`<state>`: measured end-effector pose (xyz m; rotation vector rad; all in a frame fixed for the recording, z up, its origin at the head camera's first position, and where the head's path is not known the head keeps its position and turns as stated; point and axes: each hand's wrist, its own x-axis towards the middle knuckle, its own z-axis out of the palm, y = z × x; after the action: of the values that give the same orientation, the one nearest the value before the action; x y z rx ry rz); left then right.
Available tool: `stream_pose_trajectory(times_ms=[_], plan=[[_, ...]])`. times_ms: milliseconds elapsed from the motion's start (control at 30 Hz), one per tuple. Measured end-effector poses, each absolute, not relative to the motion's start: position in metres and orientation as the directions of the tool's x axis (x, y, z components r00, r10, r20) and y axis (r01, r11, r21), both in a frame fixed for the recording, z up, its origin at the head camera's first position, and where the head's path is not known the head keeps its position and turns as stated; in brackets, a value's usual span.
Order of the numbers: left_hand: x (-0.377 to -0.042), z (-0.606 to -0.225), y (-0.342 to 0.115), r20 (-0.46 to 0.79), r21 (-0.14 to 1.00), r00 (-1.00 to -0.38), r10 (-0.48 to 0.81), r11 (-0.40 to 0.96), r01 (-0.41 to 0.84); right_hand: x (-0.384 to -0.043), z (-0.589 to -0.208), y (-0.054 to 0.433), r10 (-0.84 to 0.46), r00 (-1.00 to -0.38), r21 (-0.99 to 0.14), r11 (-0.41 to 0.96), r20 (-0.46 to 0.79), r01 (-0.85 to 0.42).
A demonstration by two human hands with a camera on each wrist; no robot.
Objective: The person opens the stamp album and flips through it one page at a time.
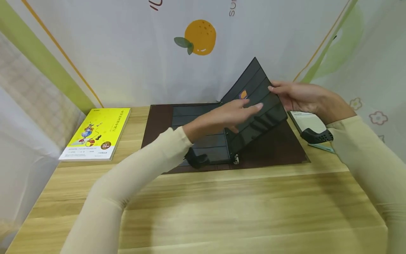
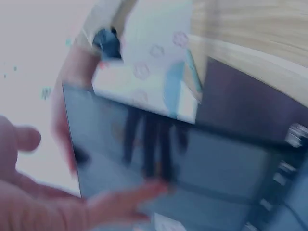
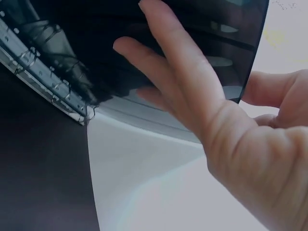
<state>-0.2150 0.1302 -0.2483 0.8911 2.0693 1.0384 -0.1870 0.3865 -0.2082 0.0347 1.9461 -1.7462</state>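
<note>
A dark brown ring binder album [image 1: 272, 150] lies spread on the wooden table, with black strip-pocket pages [image 1: 212, 141] on its left side. One black page [image 1: 253, 79] stands lifted at a slant from the rings [image 3: 36, 70]. My right hand [image 1: 298, 94] pinches that page by its right edge, the fingers stretched behind it. In front of the page, my left hand [image 1: 234, 111] has its fingers extended. A small orange and purple piece [image 1: 243, 94] shows on the page beside it. Whether the left fingertips touch the page is unclear in the blurred left wrist view.
To the left lies a yellow and white book [image 1: 98, 132]. Right of the album, partly behind my right wrist, are a white pad [image 1: 306, 119] and a teal pen-like item [image 1: 321, 148]. A white curtain with a printed orange [image 1: 200, 37] hangs behind the table.
</note>
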Motion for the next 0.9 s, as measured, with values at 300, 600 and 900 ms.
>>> stream_pose_trajectory(times_ms=[300, 600, 900], plan=[[-0.206, -0.216, 0.163, -0.172, 0.736, -0.658, 0.733, 0.54, 0.409, -0.195, -0.202, 0.362, -0.292, -0.858, -0.903, 0.215, -0.422, 0.371], [-0.213, -0.21, 0.15, -0.145, 0.837, -0.701, 0.698, 0.464, 0.289, -0.196, -0.205, 0.356, -0.513, -0.798, -0.946, 0.105, -0.316, 0.308], [-0.228, -0.217, 0.103, -0.064, 0.804, -0.785, 0.616, 0.498, 0.325, -0.192, -0.235, 0.37, -0.621, -0.743, -0.968, 0.191, -0.249, 0.164]])
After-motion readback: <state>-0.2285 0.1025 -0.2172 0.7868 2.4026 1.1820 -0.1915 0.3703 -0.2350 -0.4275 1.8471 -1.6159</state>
